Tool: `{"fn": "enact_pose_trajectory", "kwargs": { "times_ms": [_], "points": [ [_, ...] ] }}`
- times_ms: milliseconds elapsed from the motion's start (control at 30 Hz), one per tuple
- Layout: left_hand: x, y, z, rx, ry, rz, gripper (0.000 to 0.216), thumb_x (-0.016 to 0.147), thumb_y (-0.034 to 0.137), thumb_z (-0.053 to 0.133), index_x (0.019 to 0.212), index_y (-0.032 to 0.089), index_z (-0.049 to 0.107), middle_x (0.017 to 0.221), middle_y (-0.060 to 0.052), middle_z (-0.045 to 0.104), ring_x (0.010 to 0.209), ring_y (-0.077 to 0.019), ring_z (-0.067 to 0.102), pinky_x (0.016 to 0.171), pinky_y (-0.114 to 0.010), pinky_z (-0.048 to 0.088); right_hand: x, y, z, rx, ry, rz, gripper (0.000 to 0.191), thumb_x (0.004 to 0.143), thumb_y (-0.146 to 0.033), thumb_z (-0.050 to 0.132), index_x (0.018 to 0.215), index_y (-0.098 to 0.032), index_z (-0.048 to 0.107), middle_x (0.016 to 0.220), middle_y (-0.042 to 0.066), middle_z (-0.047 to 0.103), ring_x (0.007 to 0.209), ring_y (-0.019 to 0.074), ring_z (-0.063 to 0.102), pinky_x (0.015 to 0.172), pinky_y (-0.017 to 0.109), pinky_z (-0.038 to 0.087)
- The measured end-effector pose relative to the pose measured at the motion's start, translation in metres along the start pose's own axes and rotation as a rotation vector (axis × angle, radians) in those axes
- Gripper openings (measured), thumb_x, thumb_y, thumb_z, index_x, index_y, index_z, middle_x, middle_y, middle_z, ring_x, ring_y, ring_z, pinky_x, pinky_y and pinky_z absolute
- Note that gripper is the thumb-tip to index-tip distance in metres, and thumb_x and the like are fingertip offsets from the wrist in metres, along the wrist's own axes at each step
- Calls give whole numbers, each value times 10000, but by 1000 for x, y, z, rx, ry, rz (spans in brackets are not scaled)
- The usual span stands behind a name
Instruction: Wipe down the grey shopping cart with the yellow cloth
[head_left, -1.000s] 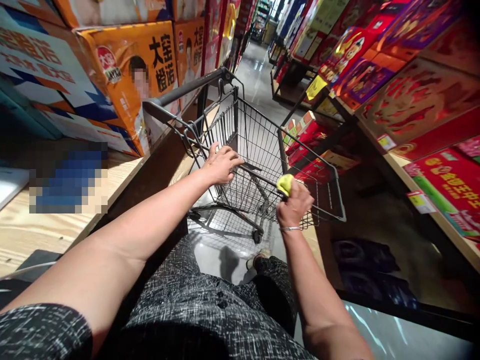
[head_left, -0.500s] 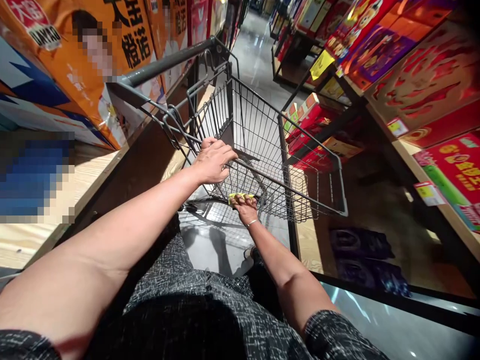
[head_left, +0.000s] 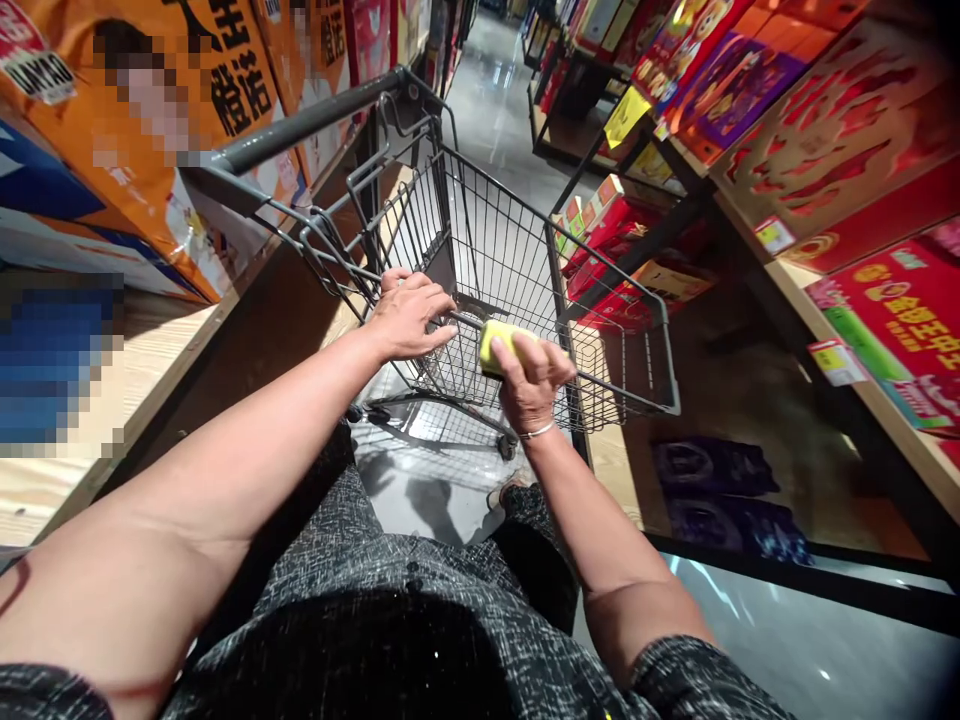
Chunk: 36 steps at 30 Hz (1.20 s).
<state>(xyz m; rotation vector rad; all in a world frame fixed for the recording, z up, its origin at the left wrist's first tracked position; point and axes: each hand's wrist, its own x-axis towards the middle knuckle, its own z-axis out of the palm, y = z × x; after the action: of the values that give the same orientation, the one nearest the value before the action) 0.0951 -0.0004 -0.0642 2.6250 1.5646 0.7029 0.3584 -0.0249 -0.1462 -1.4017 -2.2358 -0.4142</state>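
Note:
A grey wire shopping cart (head_left: 495, 215) stands in front of me, its side turned towards my body. My left hand (head_left: 411, 315) holds the near top rim, fingers draped over the bar and thumb apart. A yellow sponge (head_left: 496, 345) is pinched in my right hand (head_left: 531, 375), which wears a thin bracelet. That hand is at the same rim, to the right of my left hand, with the sponge up against the bar. The sponge's underside is hidden. The cart's handle (head_left: 315, 120) is at the upper left.
Orange packages (head_left: 150, 110) line a wooden shelf (head_left: 56, 495) on the left. Red gift boxes (head_left: 892, 320) and purple packages (head_left: 720, 490) fill the shelf unit on the right. Beyond the cart, a shiny floor aisle (head_left: 491, 90) runs between the shelves.
My right hand has risen with the sponge from low on the cart's side to the top rim. My left hand stays on the rim. The whole view has shifted slightly.

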Motion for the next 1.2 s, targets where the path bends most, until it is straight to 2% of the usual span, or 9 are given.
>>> {"fn": "enact_pose_trajectory", "kwargs": {
  "times_ms": [100, 300, 400, 500, 600, 733, 867, 1067, 1200],
  "points": [
    [2, 3, 0, -26, 34, -40, 337, 940, 528, 510, 954, 256, 707, 927, -19, 721, 1071, -278, 572, 1075, -522, 250, -8, 21, -7, -17, -27, 41, 449, 971, -244, 551, 1358, -454, 638, 1355, 61, 599, 1337, 327, 374, 1088, 548, 246],
    [3, 8, 1, -37, 74, -75, 372, 978, 483, 446, 863, 253, 716, 866, -13, 737, 984, -257, 591, 1046, -538, 257, -82, 29, 48, -38, -594, 41, 432, 978, -219, 505, 1322, -433, 656, 1405, 40, 600, 1280, 294, 433, 1009, 493, 338],
    [2, 7, 2, -13, 80, -80, 392, 987, 473, 426, 839, 241, 705, 844, -17, 731, 965, -258, 600, 1029, -554, 272, -109, 29, 65, -62, -694, 72, 371, 936, -200, 546, 1192, -394, 732, 1337, 51, 646, 1224, 300, 475, 951, 478, 380],
    [2, 7, 4, 17, 86, -92, 385, 987, 460, 435, 802, 245, 695, 804, -13, 717, 938, -259, 597, 1021, -563, 288, -110, 25, 55, -37, -621, 64, 442, 909, -155, 549, 1245, -391, 713, 1357, 46, 635, 1210, 303, 474, 956, 471, 381],
    [5, 16, 4, 50, 83, -119, 351, 989, 422, 459, 810, 249, 708, 810, -17, 711, 975, -272, 588, 1044, -578, 276, -81, 16, 21, 9, -428, 25, 558, 909, -148, 540, 1398, -408, 608, 1455, 38, 552, 1287, 307, 405, 1025, 477, 345],
    [10, 47, 10, 35, -5, -11, 270, 970, 342, 517, 1101, 249, 734, 1148, -48, 719, 1217, -309, 524, 1111, -584, 203, -20, 3, -34, 77, -43, 79, 648, 890, -173, 529, 1510, -358, 493, 1492, 89, 480, 1316, 345, 355, 1054, 516, 324],
    [11, 70, 24, -45, -81, 66, 377, 929, 331, 585, 1298, 288, 648, 1223, -43, 692, 1207, -268, 551, 1132, -514, 206, 8, 8, -63, 71, -6, 175, 750, 821, -147, 517, 1550, -296, 428, 1429, 123, 503, 1181, 334, 425, 974, 491, 373],
    [12, 63, 32, -130, -12, 27, 256, 892, 375, 611, 1114, 288, 705, 1004, -13, 729, 1027, -233, 612, 1076, -474, 245, -41, 102, -87, -31, -100, 460, 655, 787, -153, 470, 1425, -255, 575, 1319, 123, 559, 1059, 299, 473, 886, 441, 394],
    [12, 61, 29, -147, 6, 15, 242, 863, 376, 602, 1054, 276, 713, 955, -5, 728, 989, -232, 615, 1063, -487, 236, -77, 164, -100, -26, -57, 639, 604, 811, -222, 461, 1405, -224, 575, 1263, 128, 569, 1102, 303, 489, 961, 482, 389]
  ]
}}
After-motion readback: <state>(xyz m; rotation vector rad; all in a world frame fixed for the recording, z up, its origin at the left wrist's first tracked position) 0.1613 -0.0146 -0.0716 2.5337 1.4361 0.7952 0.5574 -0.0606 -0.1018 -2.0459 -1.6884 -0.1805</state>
